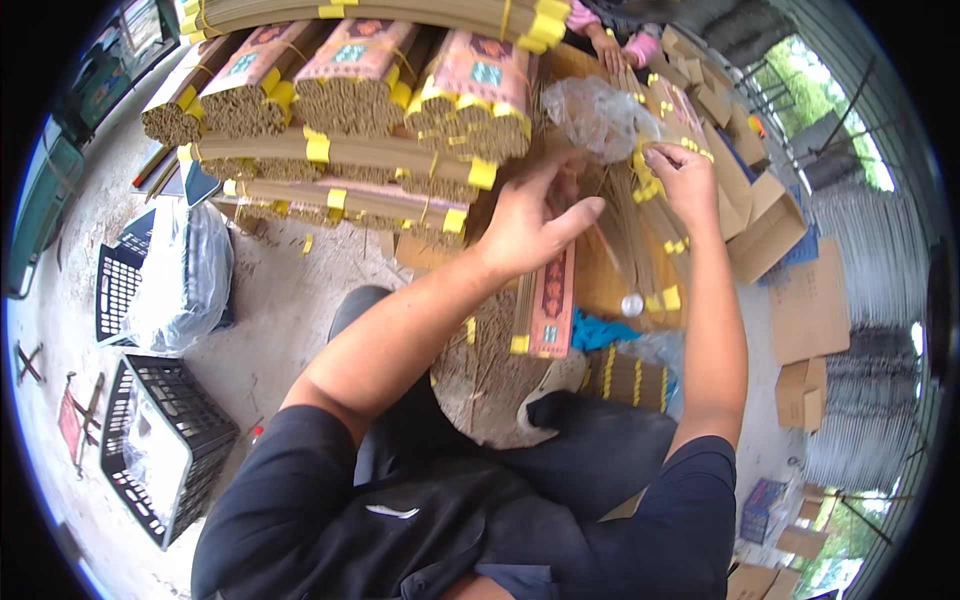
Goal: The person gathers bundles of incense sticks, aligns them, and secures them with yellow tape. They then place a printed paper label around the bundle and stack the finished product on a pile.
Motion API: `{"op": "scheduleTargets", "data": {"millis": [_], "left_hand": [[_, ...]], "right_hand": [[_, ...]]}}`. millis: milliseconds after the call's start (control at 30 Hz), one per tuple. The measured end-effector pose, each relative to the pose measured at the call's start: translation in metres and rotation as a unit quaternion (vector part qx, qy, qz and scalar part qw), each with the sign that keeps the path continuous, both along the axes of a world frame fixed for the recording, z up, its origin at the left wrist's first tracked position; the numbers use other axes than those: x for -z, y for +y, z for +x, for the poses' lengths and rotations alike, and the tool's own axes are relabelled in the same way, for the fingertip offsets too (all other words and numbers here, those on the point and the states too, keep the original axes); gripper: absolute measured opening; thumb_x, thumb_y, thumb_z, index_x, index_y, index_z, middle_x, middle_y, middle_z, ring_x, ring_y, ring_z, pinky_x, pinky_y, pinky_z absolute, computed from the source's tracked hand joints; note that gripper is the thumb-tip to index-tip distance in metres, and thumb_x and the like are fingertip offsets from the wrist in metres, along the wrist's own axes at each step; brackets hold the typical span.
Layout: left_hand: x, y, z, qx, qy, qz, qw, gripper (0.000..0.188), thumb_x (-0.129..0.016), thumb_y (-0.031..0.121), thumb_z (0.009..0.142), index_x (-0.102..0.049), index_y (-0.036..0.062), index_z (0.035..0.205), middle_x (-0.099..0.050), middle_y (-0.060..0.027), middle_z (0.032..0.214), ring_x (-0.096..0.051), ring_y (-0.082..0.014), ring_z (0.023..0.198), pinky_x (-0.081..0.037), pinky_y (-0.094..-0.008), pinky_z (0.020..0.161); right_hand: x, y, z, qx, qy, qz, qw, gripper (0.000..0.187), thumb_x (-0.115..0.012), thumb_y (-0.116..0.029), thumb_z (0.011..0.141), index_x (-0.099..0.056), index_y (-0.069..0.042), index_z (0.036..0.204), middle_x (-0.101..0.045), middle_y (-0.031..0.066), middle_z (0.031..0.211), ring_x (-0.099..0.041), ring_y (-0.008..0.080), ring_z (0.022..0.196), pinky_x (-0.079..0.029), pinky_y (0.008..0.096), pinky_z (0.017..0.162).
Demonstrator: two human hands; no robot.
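Note:
My left hand (540,218) is over the wooden table's near edge, thumb stretched out and fingers apart, some blurred; I see nothing in it. Below it lies a flat bundle of sticks with a pink printed wrapper (553,310). My right hand (688,185) is closed in a pinch beside yellow paper bands (645,178); whatever is between its fingertips is too small to make out. Loose thin brown sticks, like incense sticks (625,235), lie on the table between my hands. A crumpled clear plastic bag (597,112) sits just beyond them.
Stacked stick bundles (350,100) with yellow bands rise at the far left. Black plastic crates (165,450) stand on the floor to the left. Cardboard boxes (768,228) line the right side. Another person's hand (606,48) is at the table's far end. More bundles (628,380) lie near my knee.

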State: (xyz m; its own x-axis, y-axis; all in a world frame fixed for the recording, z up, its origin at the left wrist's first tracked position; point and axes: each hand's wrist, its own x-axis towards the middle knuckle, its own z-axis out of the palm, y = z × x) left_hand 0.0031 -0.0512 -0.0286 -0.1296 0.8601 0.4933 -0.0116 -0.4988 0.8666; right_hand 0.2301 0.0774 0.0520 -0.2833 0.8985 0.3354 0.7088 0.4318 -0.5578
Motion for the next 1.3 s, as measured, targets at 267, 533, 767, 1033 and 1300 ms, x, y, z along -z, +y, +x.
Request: {"op": "scheduleTargets", "data": {"millis": [267, 533, 767, 1033, 1300], "left_hand": [[-0.002, -0.080, 0.017, 0.073, 0.150, 0.028, 0.986, 0.012, -0.068, 0.010, 0.096, -0.070, -0.0013, 0.101, -0.072, -0.0060, 0.086, -0.066, -0.0080, 0.067, -0.053, -0.0249, 0.060], [0.043, -0.185, 0.024, 0.429, -0.180, -0.231, 0.854, 0.014, -0.054, 0.005, 0.098, -0.051, 0.0065, 0.084, -0.052, -0.0011, 0.080, -0.048, -0.0148, 0.078, -0.043, -0.0337, 0.082], [0.114, -0.203, -0.005, 0.320, -0.027, -0.340, 0.884, 0.018, -0.065, 0.001, 0.093, -0.054, 0.0091, 0.082, -0.052, 0.0072, 0.079, -0.046, -0.0033, 0.073, -0.040, -0.0232, 0.066], [0.130, -0.166, -0.040, 0.265, -0.034, -0.285, 0.920, 0.018, -0.066, -0.003, 0.089, -0.056, 0.0081, 0.078, -0.058, 0.0049, 0.081, -0.051, -0.0052, 0.076, -0.043, -0.0240, 0.069], [0.137, -0.126, -0.038, 0.261, -0.042, -0.261, 0.929, 0.016, -0.067, -0.004, 0.086, -0.057, 0.0068, 0.078, -0.060, 0.0032, 0.083, -0.052, -0.0060, 0.076, -0.042, -0.0239, 0.070]], "right_hand": [[0.024, -0.235, -0.036, 0.043, 0.021, 0.158, 0.986, 0.014, -0.077, -0.009, 0.086, -0.075, 0.001, 0.096, -0.075, 0.0149, 0.089, -0.073, 0.0285, 0.078, -0.058, 0.0353, 0.071], [0.154, -0.322, 0.012, 0.272, 0.421, -0.203, 0.841, 0.026, -0.073, -0.020, 0.091, -0.057, -0.006, 0.076, -0.059, 0.0002, 0.061, -0.053, 0.0092, 0.050, -0.042, 0.0254, 0.048], [0.215, -0.321, 0.030, 0.231, 0.720, -0.339, 0.560, 0.060, -0.070, -0.051, 0.094, -0.057, 0.003, 0.116, -0.065, 0.0199, 0.119, -0.065, 0.0320, 0.111, -0.056, 0.0383, 0.091], [0.193, -0.292, 0.015, 0.111, 0.660, -0.388, 0.633, 0.083, -0.065, -0.060, 0.094, -0.046, 0.009, 0.136, -0.047, 0.0267, 0.146, -0.046, 0.0387, 0.139, -0.038, 0.0506, 0.117], [0.159, -0.264, 0.006, 0.131, 0.556, -0.419, 0.706, 0.093, -0.063, -0.067, 0.092, -0.041, 0.006, 0.145, -0.049, 0.0241, 0.146, -0.046, 0.0373, 0.139, -0.038, 0.0592, 0.111]]}}
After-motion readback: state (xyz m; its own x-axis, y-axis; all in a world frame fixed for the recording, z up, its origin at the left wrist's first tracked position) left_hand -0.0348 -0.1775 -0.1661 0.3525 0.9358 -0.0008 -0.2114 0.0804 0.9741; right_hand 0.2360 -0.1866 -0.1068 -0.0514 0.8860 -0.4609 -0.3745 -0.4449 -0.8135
